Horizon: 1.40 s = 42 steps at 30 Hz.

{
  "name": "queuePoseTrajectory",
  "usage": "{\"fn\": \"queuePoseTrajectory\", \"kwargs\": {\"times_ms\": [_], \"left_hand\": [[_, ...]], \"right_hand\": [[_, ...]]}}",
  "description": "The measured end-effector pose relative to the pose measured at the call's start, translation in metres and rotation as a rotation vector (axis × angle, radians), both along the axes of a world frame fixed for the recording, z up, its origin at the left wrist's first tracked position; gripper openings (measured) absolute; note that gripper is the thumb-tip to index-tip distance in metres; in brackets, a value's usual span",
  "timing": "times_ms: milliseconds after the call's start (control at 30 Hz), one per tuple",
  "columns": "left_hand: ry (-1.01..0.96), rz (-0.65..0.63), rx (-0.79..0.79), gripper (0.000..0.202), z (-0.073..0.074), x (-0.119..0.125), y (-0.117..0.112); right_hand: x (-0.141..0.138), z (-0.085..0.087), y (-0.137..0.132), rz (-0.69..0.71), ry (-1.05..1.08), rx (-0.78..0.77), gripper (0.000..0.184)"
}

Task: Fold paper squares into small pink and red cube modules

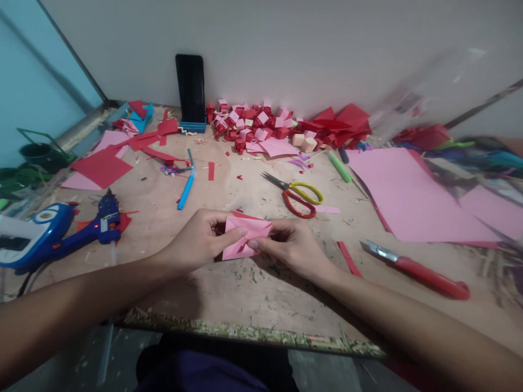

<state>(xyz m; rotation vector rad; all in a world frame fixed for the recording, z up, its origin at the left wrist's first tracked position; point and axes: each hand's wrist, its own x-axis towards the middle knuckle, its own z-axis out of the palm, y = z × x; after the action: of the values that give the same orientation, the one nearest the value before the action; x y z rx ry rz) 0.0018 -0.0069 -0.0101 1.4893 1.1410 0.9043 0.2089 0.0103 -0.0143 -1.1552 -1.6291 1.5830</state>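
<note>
A folded square of pink paper [239, 251] is held between my two hands above the near middle of the table. My left hand [206, 234] grips its left side, with the thumb lying across the folds. On the right side, my right hand [292, 246] pinches it, thumb on top near the middle. The fingers beneath the paper are mostly hidden. A bit of red shows along its far edge. Beyond my right hand lie scissors [292, 190] with one red and one yellow handle.
A red utility knife [429, 276] lies at right, blade bared, near large pink sheets [408, 190]. At left are a blue glue gun [108, 218], red paper [104, 167] and a blue pen [187, 189]. Small paper cubes [249, 122] and a propped phone [190, 87] stand at the back.
</note>
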Motion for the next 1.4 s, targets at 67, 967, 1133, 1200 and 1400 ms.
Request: {"fn": "queuePoseTrajectory", "kwargs": {"times_ms": [67, 967, 1133, 1200, 1400], "left_hand": [[-0.004, 0.001, -0.004, 0.02, 0.001, 0.0, 0.0], [0.028, -0.051, -0.105, 0.021, -0.001, 0.0, 0.001], [0.042, -0.05, -0.095, 0.019, 0.0, 0.0, 0.001], [0.033, -0.056, -0.097, 0.017, 0.0, -0.001, 0.001], [0.012, -0.074, -0.094, 0.016, -0.001, -0.001, 0.0]], "right_hand": [[0.0, -0.001, 0.0, -0.007, -0.005, 0.0, 0.03], [0.0, 0.009, -0.002, -0.03, 0.126, -0.041, 0.04], [0.003, 0.004, -0.001, -0.074, 0.142, -0.071, 0.028], [0.004, 0.002, -0.001, -0.082, 0.15, -0.071, 0.026], [0.007, 0.0, 0.0, -0.072, 0.14, -0.094, 0.034]]}}
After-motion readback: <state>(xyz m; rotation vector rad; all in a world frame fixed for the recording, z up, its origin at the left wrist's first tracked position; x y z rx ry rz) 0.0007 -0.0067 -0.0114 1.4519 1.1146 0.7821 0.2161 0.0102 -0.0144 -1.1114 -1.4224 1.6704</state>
